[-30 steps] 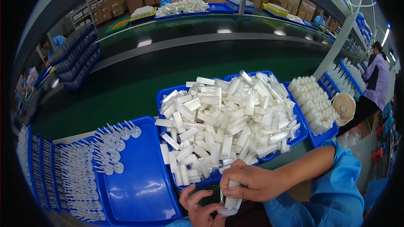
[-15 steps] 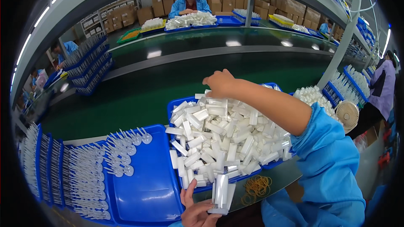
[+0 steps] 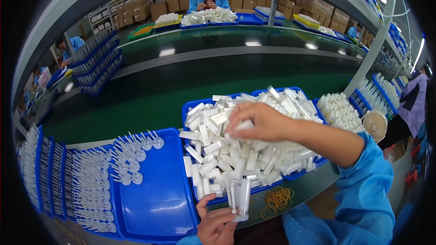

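Note:
My left hand (image 3: 217, 226), at the lower middle, is closed around the base of a clear plastic holder (image 3: 244, 199). White upright pieces stand in that holder. Over the heaped blue tray, my right hand (image 3: 265, 120) is smeared by motion, its fingers closed on a white plastic piece (image 3: 243, 127). Beneath it lie many white rectangular plastic pieces (image 3: 256, 161), some with clear parts, filling blue trays (image 3: 185, 109). A bundle of tan rubber bands (image 3: 278, 198) lies on the bench just right of my left hand.
To the left, a blue tray (image 3: 156, 204) carries clear disc-based pins (image 3: 129, 163), beside more pin-filled trays (image 3: 38, 177) on edge. Behind runs a green conveyor belt (image 3: 136, 109). A post (image 3: 372, 45) and a small fan (image 3: 375, 124) stand right. A co-worker (image 3: 209, 0) sits opposite.
My right hand has moved from the tray's far edge back toward me, now with a white piece in its fingers. My left hand still holds the clear holder, tilted slightly differently.

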Tool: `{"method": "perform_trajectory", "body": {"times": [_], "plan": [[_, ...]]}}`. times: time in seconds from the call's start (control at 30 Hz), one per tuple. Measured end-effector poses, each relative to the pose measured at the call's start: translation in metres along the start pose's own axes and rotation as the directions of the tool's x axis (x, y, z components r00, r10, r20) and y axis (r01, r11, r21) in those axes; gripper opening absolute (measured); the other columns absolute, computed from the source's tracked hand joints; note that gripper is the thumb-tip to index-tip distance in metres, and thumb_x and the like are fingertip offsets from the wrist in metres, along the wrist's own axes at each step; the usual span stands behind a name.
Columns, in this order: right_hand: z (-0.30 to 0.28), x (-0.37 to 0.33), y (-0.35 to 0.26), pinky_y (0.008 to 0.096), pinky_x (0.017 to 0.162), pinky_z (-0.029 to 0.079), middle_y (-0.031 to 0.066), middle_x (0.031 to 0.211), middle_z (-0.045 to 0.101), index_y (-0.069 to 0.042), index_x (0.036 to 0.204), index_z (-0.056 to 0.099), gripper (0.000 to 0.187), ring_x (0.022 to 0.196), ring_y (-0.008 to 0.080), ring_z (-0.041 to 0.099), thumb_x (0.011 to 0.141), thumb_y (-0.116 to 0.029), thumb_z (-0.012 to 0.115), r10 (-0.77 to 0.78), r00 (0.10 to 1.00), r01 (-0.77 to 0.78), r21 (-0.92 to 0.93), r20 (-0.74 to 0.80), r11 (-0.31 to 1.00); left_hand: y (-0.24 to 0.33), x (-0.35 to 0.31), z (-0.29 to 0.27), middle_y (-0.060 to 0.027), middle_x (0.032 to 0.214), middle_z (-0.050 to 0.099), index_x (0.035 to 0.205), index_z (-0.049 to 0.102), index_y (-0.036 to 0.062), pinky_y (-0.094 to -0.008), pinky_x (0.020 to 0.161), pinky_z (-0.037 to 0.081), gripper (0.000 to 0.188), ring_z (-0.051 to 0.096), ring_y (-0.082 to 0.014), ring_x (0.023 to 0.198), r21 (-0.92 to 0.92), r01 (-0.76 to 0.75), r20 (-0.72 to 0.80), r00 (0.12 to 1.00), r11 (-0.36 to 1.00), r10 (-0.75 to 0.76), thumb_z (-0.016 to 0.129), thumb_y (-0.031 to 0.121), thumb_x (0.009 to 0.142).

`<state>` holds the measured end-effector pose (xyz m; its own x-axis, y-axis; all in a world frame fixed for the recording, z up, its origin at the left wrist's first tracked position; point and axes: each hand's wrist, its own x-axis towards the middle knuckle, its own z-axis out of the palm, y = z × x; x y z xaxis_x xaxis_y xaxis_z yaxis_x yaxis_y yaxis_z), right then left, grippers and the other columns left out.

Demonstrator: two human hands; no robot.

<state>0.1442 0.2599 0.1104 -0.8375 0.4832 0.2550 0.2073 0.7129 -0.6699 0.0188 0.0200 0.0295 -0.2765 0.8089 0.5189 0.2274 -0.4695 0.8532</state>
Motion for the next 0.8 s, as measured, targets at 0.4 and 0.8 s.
{"method": "perform_trajectory", "body": {"times": [0.4,0.8], "plan": [[0.026,-0.072,-0.034,0.0205,0.058,0.034,0.0003,0.088,0.051,-0.004,0.119,0.047,0.034,0.066,0.0040,0.041,0.088,-0.013,0.060,0.365,0.849,-0.473,0.857,0.381,0.204,0.008,0.006,0.013,-0.0109,0.083,0.066,0.081,0.065,0.0066,-0.0470,0.091,0.035,0.010,0.060,-0.0292,0.084,0.138,-0.070,0.134,0.990,0.988,0.051,0.068,0.002,0.073],[0.018,-0.083,-0.028,0.0244,0.070,0.043,0.0015,0.086,0.054,-0.007,0.102,0.048,0.019,0.077,0.0082,0.050,0.093,-0.023,0.052,0.271,0.881,-0.473,0.700,0.389,0.535,0.008,0.006,0.019,-0.0078,0.078,0.065,0.079,0.065,0.0068,-0.0471,0.091,0.034,0.007,0.062,-0.0232,0.076,0.122,-0.101,0.164,0.983,0.987,0.080,0.066,0.001,0.075]]}}
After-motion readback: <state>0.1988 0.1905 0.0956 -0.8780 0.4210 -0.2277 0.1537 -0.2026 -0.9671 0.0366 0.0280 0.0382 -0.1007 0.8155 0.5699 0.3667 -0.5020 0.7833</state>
